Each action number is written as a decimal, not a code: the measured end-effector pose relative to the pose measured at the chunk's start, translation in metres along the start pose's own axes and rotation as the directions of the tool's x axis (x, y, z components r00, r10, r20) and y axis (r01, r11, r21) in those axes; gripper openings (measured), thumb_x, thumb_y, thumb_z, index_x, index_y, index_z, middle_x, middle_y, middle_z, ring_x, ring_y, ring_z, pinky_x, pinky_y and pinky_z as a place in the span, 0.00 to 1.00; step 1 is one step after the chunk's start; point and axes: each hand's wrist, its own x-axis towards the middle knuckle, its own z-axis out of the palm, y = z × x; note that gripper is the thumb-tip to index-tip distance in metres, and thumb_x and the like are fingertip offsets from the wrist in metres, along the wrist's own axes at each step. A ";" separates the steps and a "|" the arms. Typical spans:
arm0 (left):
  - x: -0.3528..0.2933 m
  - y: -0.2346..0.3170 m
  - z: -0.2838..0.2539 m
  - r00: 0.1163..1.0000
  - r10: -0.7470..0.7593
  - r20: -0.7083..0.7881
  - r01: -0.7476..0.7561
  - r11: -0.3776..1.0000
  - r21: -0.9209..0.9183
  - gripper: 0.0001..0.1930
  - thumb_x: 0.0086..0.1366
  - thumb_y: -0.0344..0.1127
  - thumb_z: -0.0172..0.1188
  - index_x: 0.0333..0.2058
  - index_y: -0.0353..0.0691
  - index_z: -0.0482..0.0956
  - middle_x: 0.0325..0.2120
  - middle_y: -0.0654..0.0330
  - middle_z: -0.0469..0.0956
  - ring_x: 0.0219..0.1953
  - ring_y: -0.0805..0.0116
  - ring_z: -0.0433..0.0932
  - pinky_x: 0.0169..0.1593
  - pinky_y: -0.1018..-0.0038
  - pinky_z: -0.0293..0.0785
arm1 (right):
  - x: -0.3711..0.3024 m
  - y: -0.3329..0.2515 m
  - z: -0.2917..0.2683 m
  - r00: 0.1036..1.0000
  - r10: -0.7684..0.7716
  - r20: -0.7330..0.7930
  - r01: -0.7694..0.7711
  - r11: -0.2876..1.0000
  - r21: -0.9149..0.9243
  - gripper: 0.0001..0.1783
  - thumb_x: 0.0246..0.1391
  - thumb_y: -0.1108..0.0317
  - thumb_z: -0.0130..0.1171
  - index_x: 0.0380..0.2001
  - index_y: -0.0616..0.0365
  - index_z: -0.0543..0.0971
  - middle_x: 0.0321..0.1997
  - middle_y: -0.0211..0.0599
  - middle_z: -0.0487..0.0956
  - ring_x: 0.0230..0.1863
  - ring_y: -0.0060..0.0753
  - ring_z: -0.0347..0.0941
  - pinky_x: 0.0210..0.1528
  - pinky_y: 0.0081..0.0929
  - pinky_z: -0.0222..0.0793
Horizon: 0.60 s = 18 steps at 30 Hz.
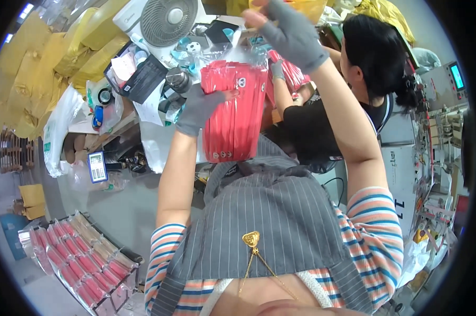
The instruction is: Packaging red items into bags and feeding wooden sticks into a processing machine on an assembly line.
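Note:
In front of my apron stands a bundle of flat red plastic packets (230,118), stacked tightly side by side, with a clear bag (238,55) around its upper end. My left hand (198,109), in a grey fingerless glove, holds the bundle's left side; its thumb lies across the front and the other fingers are partly hidden. Raised at the top and to the right of the bundle, my right hand (296,37) wears a matching glove. Its bare fingers are stretched out with nothing visible in them.
A co-worker (372,63) sits close on the right, a gloved hand on more red packets (290,71). On the cluttered table are a fan (169,21), a black box (143,76) and a tape roll (105,95). A rack (82,258) of red packets stands lower left.

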 end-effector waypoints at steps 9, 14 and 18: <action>0.020 -0.027 0.019 0.985 -0.156 0.079 0.150 0.985 0.081 0.18 0.51 0.31 0.67 0.40 0.31 0.78 0.34 0.59 0.80 0.35 0.72 0.78 0.41 0.74 0.74 | -0.054 0.044 0.081 0.941 0.059 0.333 -0.128 0.974 0.188 0.13 0.53 0.60 0.57 0.32 0.60 0.78 0.25 0.47 0.77 0.28 0.46 0.75 0.34 0.33 0.69; 0.028 -0.057 0.020 0.970 -0.223 0.100 0.228 0.973 -0.042 0.22 0.50 0.33 0.69 0.43 0.31 0.75 0.34 0.60 0.79 0.35 0.72 0.78 0.43 0.73 0.74 | -0.074 0.074 0.107 0.945 0.110 0.309 -0.155 0.980 0.124 0.11 0.53 0.61 0.56 0.27 0.58 0.77 0.22 0.47 0.76 0.26 0.52 0.74 0.30 0.39 0.69; 0.051 -0.079 0.023 0.903 -0.423 0.081 0.429 0.899 -0.090 0.18 0.50 0.27 0.67 0.41 0.32 0.76 0.34 0.58 0.80 0.36 0.70 0.79 0.43 0.74 0.75 | -0.083 0.114 0.134 0.862 0.216 0.458 -0.295 0.950 0.106 0.15 0.54 0.54 0.52 0.28 0.55 0.78 0.25 0.47 0.77 0.30 0.52 0.74 0.34 0.43 0.69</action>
